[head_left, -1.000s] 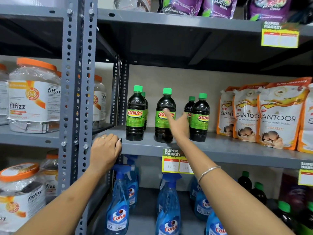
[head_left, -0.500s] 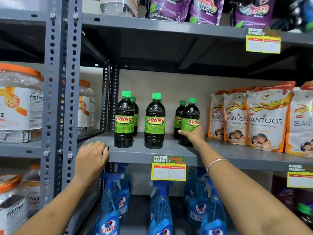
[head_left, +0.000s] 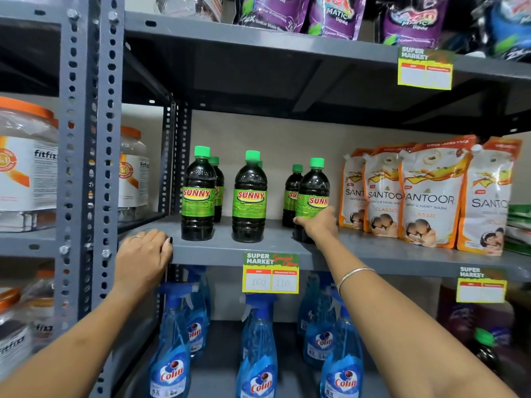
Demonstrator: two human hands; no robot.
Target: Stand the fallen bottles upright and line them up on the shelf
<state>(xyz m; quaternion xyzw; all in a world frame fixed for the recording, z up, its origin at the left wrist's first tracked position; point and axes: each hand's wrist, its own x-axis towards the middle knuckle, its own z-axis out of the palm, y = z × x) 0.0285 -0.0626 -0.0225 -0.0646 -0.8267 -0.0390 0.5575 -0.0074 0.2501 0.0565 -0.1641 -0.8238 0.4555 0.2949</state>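
Dark Sunny bottles with green caps and green labels stand upright on the grey middle shelf [head_left: 373,254]. The front row holds a left bottle [head_left: 198,193], a middle bottle [head_left: 249,198] and a right bottle [head_left: 313,193]. Behind them stand a back-left bottle [head_left: 217,179] and a back-right bottle [head_left: 293,193]. My right hand [head_left: 317,225] is wrapped around the base of the right front bottle. My left hand [head_left: 143,254] rests curled over the shelf's front edge at its left end, holding no bottle.
Orange and white Santoor pouches [head_left: 431,196] fill the shelf to the right of the bottles. Blue Colin spray bottles [head_left: 258,354] stand on the shelf below. A perforated grey upright [head_left: 86,168] and Fitfizz jars [head_left: 26,168] are at left. Purple pouches [head_left: 333,15] sit above.
My right hand left the middle front bottle, moved right and took hold of the right front bottle's base. The camera view shifted closer. My left hand stayed on the shelf edge.
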